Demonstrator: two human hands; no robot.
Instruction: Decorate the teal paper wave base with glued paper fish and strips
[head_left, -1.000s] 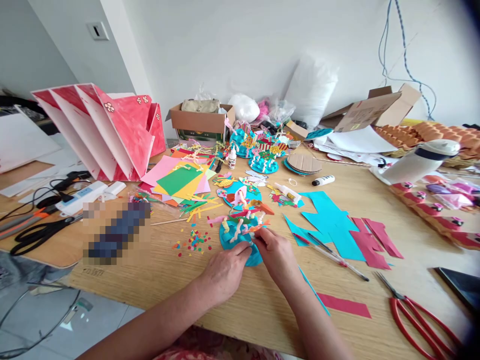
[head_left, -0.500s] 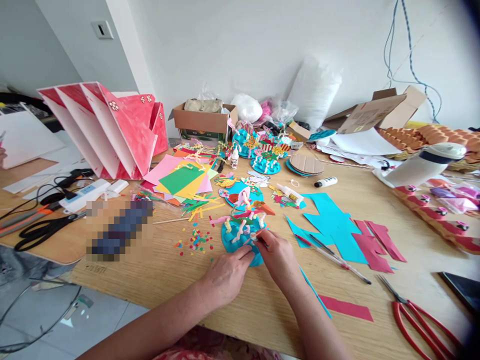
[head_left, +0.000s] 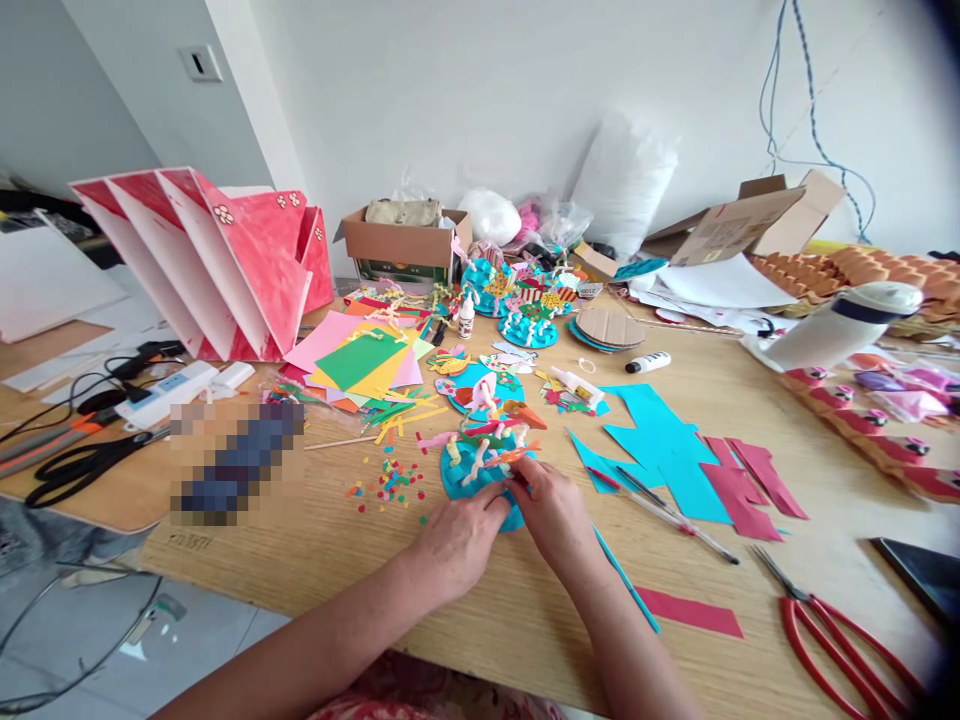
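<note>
A round blue craft disc (head_left: 459,478) lies on the table before me, with twisted pale strips and colourful paper cutouts standing up from it. My right hand (head_left: 553,512) pinches at an orange paper cutout (head_left: 516,456) above the disc's right side. Beside it, my left hand (head_left: 459,540) rests at the disc's near edge, fingers closed together and its tips meeting the right fingers. What the left fingertips hold, if anything, is hidden. Just behind stands a second blue disc (head_left: 466,384) with decorated cutouts. Small coloured paper bits (head_left: 396,482) are scattered to the left.
Stacked coloured paper (head_left: 358,358) lies at left. Glue bottles (head_left: 466,318) stand and lie behind the discs. On the right are blue paper scraps (head_left: 675,450), pens (head_left: 675,515), red-handled scissors (head_left: 814,610) and a white flask (head_left: 840,325). Finished-looking blue discs (head_left: 529,330) sit farther back.
The orange cutout now shows tilted above my right fingertips, where a small pale thing showed before. My hands have barely shifted. The view has moved slightly.
</note>
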